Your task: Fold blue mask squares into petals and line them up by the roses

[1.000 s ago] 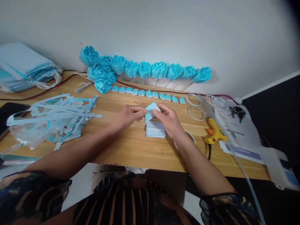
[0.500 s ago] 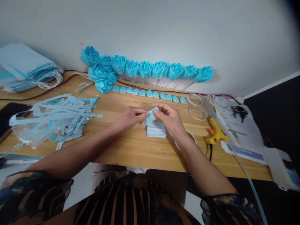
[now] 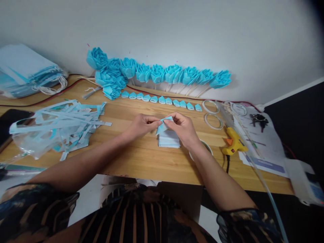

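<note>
Between my two hands is a small light-blue and white piece (image 3: 161, 128), partly folded and held just above the table. My left hand (image 3: 144, 125) pinches its left edge with thumb and forefinger. On the other side, my right hand (image 3: 181, 127) grips it, with the thumb pressed on its front near the top. Directly below lies a stack of white and pale-blue pieces (image 3: 169, 139). Behind my hands runs a row of small folded blue pieces (image 3: 153, 99). The fingers hide part of the held piece.
Blue flowers (image 3: 157, 73) on sticks lean along the wall. Cut strips (image 3: 68, 123) are heaped at the left, below a bagged stack (image 3: 27, 72). Tape rolls (image 3: 214, 127), a yellow glue gun (image 3: 235, 141), keys (image 3: 260, 121) and papers (image 3: 272, 148) are at the right.
My right thumb has shifted slightly left over the held piece, and the upper right corner of the piece has folded or turned a little. My left hand has hardly moved.
</note>
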`<state>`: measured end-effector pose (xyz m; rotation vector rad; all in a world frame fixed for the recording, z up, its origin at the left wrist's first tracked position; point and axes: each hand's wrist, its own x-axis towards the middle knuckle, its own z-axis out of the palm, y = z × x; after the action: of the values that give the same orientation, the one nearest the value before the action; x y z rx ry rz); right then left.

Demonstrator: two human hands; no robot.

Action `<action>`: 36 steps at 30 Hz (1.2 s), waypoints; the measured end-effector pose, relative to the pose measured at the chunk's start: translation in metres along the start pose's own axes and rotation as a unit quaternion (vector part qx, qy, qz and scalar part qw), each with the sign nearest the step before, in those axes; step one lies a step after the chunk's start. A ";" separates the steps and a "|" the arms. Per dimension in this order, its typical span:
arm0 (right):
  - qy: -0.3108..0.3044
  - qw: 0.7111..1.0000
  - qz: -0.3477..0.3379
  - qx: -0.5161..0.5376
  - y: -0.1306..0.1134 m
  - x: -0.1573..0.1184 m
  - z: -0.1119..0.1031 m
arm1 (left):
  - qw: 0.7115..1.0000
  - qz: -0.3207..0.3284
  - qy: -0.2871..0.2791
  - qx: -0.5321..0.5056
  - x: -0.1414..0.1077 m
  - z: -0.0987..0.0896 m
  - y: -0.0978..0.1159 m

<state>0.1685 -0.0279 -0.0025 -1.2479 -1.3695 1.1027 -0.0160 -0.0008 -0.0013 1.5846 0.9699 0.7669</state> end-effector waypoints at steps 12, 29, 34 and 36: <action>-0.005 0.970 -0.189 -0.155 -0.008 -0.002 -0.005 | 0.995 -0.059 0.010 -0.074 0.002 -0.002 0.005; -0.038 0.966 -0.193 -0.166 -0.004 0.001 -0.007 | 0.996 -0.055 0.046 -0.058 0.004 -0.003 0.001; -0.038 0.969 -0.179 -0.167 0.000 0.001 -0.007 | 0.996 -0.030 0.029 -0.074 0.003 -0.002 -0.001; -0.037 0.970 -0.174 -0.166 0.000 0.001 -0.007 | 0.997 -0.023 0.020 -0.068 0.004 -0.003 -0.002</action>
<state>0.1748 -0.0268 -0.0011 -1.1443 -1.8038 0.7004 -0.0168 0.0039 -0.0027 1.4292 0.9605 0.8178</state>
